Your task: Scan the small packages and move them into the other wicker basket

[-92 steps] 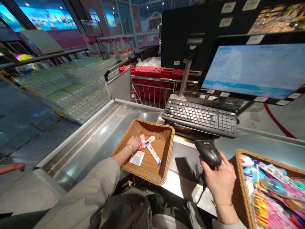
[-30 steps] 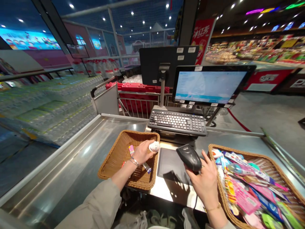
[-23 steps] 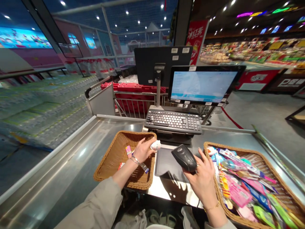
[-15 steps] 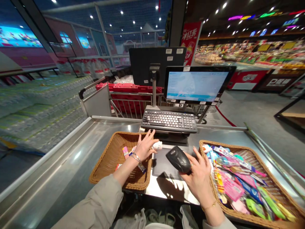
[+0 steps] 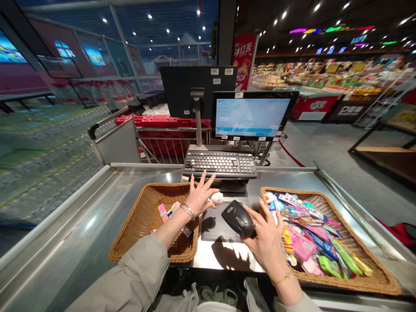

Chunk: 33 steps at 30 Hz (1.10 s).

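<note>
My left hand (image 5: 200, 196) is above the right edge of the left wicker basket (image 5: 130, 225). A small white, rounded item with faint markings (image 5: 216, 198) is pinched between its thumb and fingers, the other fingers spread. I cannot make out what kind of item it is. In my right hand (image 5: 264, 236) is a black handheld barcode scanner (image 5: 238, 218), its head pointing left towards the white item, with a small space between them. A few small packaged items, one of them a pink and yellow piece (image 5: 162, 211), lie in the left basket, partly hidden by my forearm.
Close to my right hand stands a wicker basket (image 5: 380, 281) heaped with colourful packaged goods (image 5: 312, 242). A keyboard (image 5: 219, 164) and a lit monitor (image 5: 251, 117) stand behind the metal counter (image 5: 81, 221). Beyond them is a shopping cart (image 5: 159, 145).
The view has turned slightly right, so the counter and baskets appear shifted left. My left hand has carried the white item a little right, closer to the scanner. Both grips are unchanged.
</note>
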Each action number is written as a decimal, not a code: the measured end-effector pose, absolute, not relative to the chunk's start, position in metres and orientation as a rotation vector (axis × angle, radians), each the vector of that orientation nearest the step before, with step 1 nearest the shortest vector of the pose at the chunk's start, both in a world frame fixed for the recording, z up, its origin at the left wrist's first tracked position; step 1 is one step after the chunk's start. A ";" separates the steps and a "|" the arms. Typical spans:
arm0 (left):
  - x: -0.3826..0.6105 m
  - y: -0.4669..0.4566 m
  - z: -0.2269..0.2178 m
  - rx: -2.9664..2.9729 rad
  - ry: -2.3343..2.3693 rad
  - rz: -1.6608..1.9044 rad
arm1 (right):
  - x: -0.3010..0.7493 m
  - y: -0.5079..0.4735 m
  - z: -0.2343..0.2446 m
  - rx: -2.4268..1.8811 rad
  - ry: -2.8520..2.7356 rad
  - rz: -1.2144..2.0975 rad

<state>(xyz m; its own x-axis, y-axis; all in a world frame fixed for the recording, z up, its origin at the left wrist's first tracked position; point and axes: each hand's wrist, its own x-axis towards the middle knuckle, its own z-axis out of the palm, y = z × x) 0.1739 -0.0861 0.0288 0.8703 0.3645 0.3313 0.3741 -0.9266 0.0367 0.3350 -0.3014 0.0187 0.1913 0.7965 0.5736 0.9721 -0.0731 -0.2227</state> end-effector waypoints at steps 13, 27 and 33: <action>0.198 -0.088 0.035 -3.084 -0.479 -0.506 | 0.340 -0.313 0.016 -1.957 -1.560 -0.415; 0.200 -0.082 0.035 -3.096 -0.443 -0.525 | 0.340 -0.314 0.018 -1.957 -1.559 -0.439; 0.203 -0.084 0.042 -3.088 -0.449 -0.522 | 0.344 -0.316 0.013 -1.968 -1.449 -0.503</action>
